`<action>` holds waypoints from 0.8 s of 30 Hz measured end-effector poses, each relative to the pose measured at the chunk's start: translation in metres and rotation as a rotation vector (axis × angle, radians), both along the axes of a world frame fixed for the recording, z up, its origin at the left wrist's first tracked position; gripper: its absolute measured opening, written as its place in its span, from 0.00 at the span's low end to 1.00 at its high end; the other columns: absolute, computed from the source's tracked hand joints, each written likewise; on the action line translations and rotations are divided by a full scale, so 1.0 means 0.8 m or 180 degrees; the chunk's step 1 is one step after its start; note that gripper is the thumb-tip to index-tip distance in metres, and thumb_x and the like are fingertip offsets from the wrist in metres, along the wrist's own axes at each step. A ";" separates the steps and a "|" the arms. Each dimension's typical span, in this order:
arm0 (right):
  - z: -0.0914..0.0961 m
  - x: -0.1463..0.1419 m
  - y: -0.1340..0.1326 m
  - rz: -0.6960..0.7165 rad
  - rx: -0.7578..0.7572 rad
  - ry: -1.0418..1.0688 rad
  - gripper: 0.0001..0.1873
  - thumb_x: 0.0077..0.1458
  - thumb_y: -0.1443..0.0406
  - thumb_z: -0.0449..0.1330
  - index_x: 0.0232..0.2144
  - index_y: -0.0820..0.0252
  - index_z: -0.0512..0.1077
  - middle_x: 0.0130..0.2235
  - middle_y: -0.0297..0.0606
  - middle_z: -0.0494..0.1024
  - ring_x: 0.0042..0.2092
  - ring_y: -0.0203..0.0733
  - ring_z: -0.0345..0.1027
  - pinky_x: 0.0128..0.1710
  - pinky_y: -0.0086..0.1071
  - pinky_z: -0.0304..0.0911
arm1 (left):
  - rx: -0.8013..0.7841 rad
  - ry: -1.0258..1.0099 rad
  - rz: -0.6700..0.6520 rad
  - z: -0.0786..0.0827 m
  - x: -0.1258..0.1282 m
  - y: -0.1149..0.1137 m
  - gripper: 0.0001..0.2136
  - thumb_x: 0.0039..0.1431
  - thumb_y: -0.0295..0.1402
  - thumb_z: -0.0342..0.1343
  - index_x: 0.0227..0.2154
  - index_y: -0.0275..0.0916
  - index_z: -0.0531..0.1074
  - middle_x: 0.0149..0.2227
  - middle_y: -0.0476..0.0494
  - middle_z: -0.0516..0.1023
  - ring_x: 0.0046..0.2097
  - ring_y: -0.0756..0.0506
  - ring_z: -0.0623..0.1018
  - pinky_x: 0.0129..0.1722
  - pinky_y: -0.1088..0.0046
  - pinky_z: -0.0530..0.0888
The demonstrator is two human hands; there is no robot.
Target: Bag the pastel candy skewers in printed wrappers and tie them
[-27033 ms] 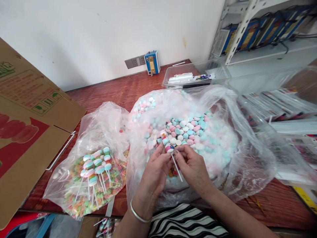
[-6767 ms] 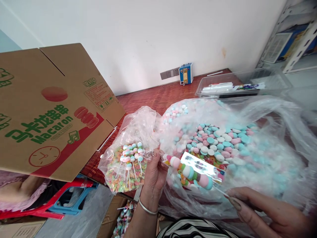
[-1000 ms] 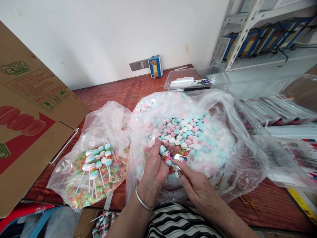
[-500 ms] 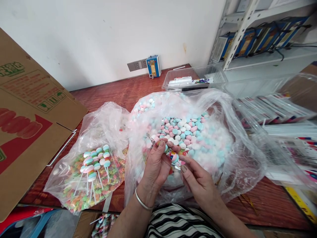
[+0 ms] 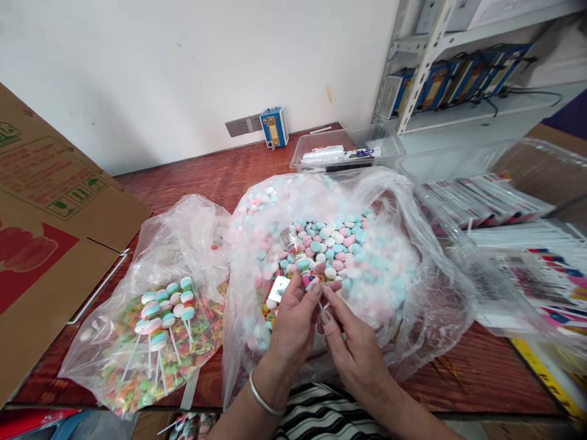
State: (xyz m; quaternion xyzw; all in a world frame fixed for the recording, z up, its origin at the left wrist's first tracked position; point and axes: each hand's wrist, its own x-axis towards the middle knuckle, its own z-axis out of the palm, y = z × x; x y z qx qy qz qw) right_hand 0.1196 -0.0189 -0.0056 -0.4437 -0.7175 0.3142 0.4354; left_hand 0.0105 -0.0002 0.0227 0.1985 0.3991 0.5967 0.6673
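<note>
Over the open bag of candies, my left hand [image 5: 293, 318] is closed round a wrapped candy lollipop [image 5: 302, 264]. Its clear wrapper sticks up past my fingers, with pastel pieces and a printed patch inside. My right hand [image 5: 351, 342] pinches the lower end, where a thin white stick or twisted wrapper shows; I cannot tell which. Just left of my fingers lies a small white printed card [image 5: 278, 288]. Pink, white and blue button-shaped candies [image 5: 339, 247] fill the clear plastic bag [image 5: 440, 305] beneath and behind both hands.
Several unwrapped candy lollipops [image 5: 158, 339] lie on a bag of gummy rings [image 5: 119, 373] at left. A cardboard box [image 5: 59, 244] stands beyond. Clear bins with printed wrappers [image 5: 486, 201] are at right. A clear tray [image 5: 298, 160] and a blue device [image 5: 274, 128] sit behind.
My hands have come together, my right fingers now pinching the lollipop's lower end close to my left. The lollipop has turned more upright, its wrapper top pointing away. The view has shifted slightly.
</note>
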 end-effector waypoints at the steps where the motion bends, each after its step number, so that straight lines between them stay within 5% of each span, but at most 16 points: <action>1: -0.001 0.001 0.002 0.0046 -0.0112 0.0023 0.22 0.67 0.65 0.48 0.60 0.62 0.64 0.56 0.47 0.75 0.56 0.45 0.71 0.52 0.38 0.70 | -0.0094 -0.0017 -0.0042 -0.006 -0.005 0.004 0.14 0.56 0.32 0.63 0.46 0.37 0.73 0.47 0.38 0.78 0.41 0.47 0.80 0.40 0.72 0.76; 6: -0.003 0.008 0.025 0.0007 -0.0122 -0.0302 0.13 0.66 0.64 0.51 0.41 0.57 0.75 0.39 0.40 0.80 0.43 0.42 0.75 0.42 0.34 0.70 | -0.0470 -0.0026 -0.0018 -0.028 -0.023 0.015 0.12 0.50 0.33 0.66 0.35 0.33 0.75 0.35 0.42 0.79 0.28 0.53 0.75 0.25 0.80 0.71; 10: 0.003 0.005 0.045 -0.0253 0.0215 -0.0796 0.11 0.65 0.65 0.51 0.42 0.59 0.72 0.38 0.41 0.76 0.39 0.43 0.72 0.36 0.32 0.67 | -0.0411 0.0254 -0.0186 -0.028 -0.020 0.014 0.13 0.51 0.39 0.65 0.34 0.34 0.73 0.23 0.52 0.71 0.19 0.56 0.66 0.15 0.82 0.60; 20: -0.001 -0.006 0.077 -0.0238 0.0477 -0.1624 0.12 0.65 0.67 0.50 0.32 0.58 0.71 0.33 0.37 0.74 0.32 0.39 0.70 0.29 0.30 0.57 | -0.0411 0.0542 -0.0221 -0.024 -0.015 0.015 0.15 0.51 0.44 0.63 0.29 0.37 0.67 0.21 0.56 0.66 0.16 0.57 0.61 0.13 0.81 0.53; 24: -0.003 -0.008 0.081 -0.0150 0.0535 -0.1717 0.10 0.64 0.66 0.52 0.31 0.59 0.70 0.32 0.37 0.74 0.32 0.39 0.69 0.29 0.30 0.55 | -0.0381 0.0764 -0.0235 -0.031 -0.018 0.015 0.14 0.54 0.44 0.61 0.36 0.39 0.70 0.17 0.58 0.64 0.15 0.56 0.60 0.14 0.80 0.54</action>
